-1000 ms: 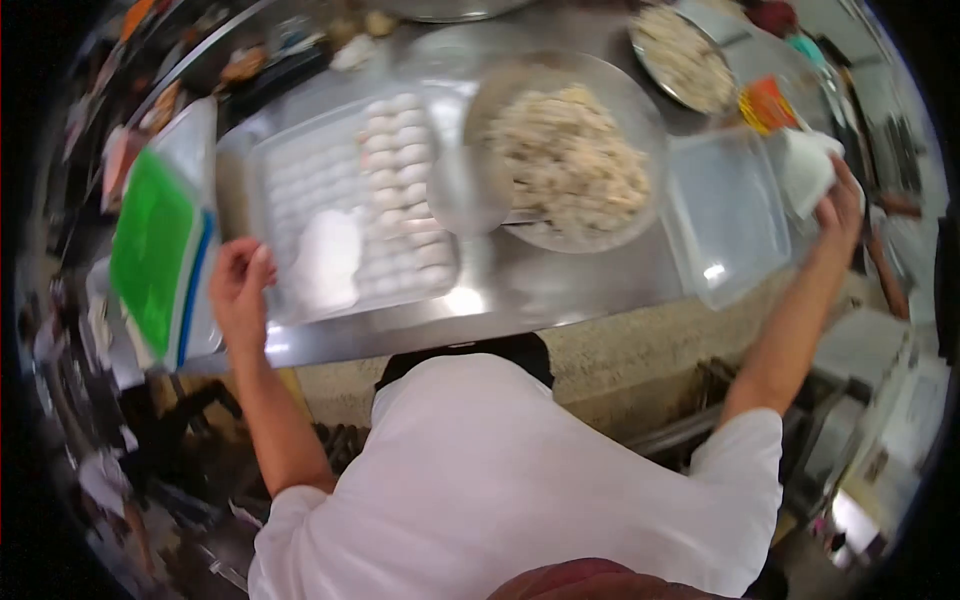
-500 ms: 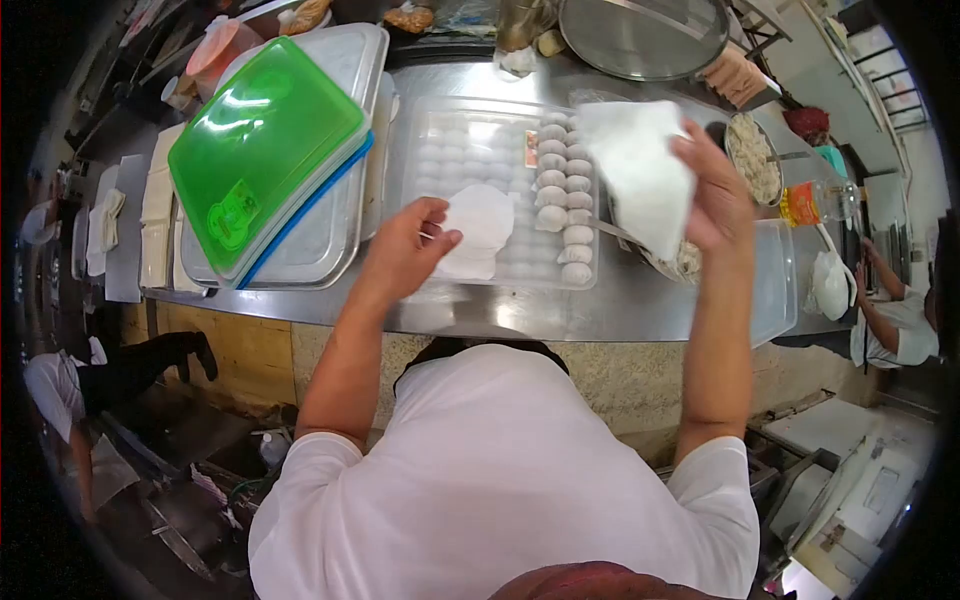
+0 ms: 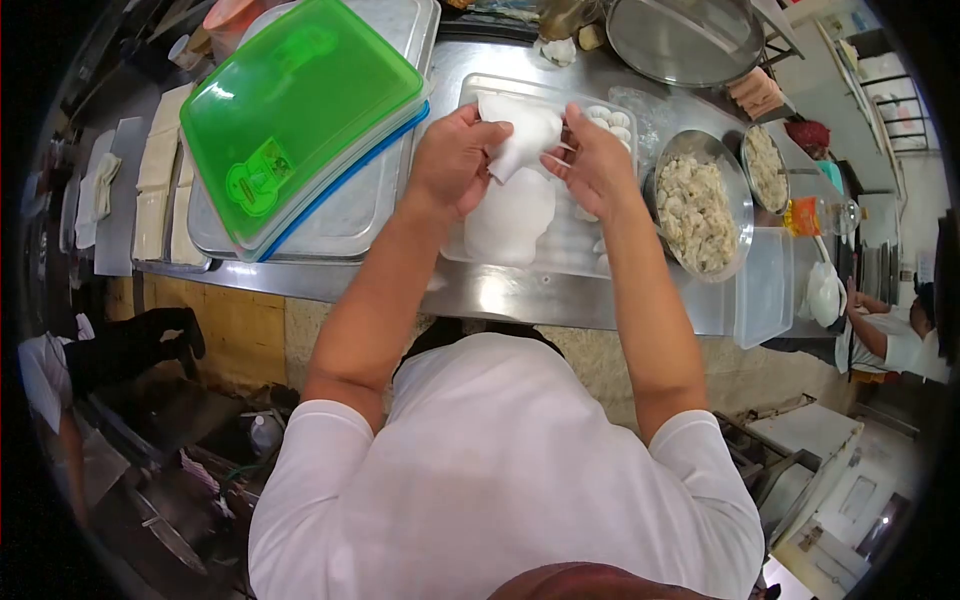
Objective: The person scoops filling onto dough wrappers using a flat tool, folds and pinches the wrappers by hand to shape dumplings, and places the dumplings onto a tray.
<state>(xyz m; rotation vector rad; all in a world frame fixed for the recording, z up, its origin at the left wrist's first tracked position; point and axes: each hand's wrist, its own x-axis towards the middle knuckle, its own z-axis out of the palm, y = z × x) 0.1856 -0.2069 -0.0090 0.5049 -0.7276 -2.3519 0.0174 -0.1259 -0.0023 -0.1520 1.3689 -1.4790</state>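
Observation:
Both my hands are above the clear plastic tray [image 3: 470, 92], closed on a floppy white stack of what look like dumpling wrappers [image 3: 527, 132]. My left hand [image 3: 452, 155] pinches its left side between thumb and fingers. The other side is gripped by my right hand [image 3: 596, 165], with a thin edge showing between the fingertips. Below them, a pile of round white wrappers [image 3: 508, 222] lies flat on the tray. Filled white dumplings [image 3: 610, 122] sit in rows at the tray's right, partly hidden by my right hand and forearm.
A steel bowl of pale chunky filling [image 3: 697, 215] stands to the right, with a second bowl [image 3: 765, 165] behind it. Green-lidded containers [image 3: 300, 110] are stacked at left. A translucent lid [image 3: 765, 285] lies at the front right. Other people [image 3: 885, 325] are at both sides.
My right hand has brought the white stack left and over the tray. My left hand has risen to take its other side. The stack now bends between both hands. The view has shifted rightward.

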